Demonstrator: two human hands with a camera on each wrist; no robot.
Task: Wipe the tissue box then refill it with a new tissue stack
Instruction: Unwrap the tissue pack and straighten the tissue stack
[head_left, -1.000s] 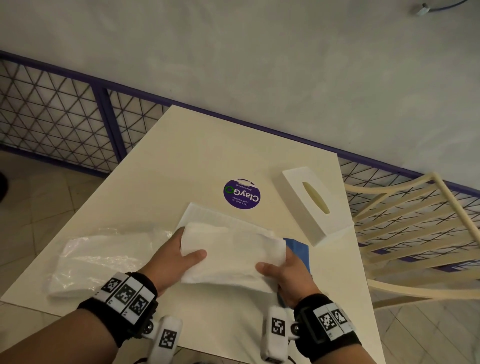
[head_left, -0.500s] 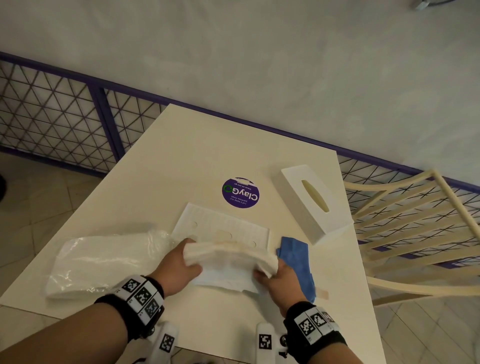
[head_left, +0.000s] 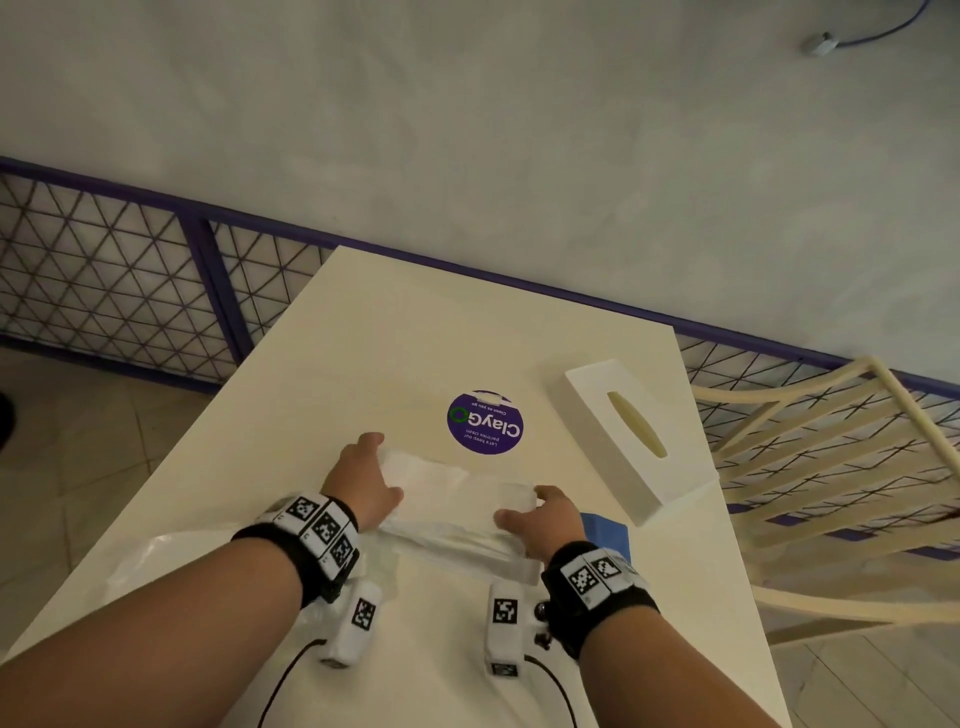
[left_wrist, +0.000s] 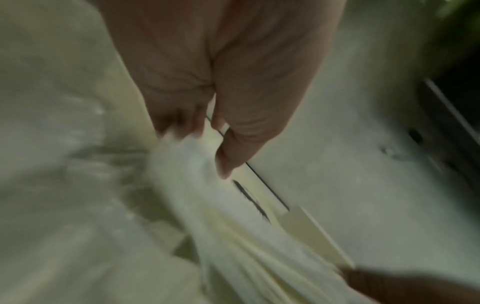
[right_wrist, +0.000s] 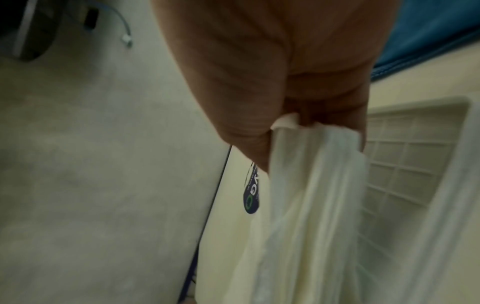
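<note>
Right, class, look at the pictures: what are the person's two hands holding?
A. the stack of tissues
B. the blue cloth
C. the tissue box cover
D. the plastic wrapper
A: the left hand and right hand each grip one end of the stack of tissues, over the table.

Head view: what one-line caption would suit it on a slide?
Both hands, left hand and right hand, hold a tissue stack beside the white tissue box.
</note>
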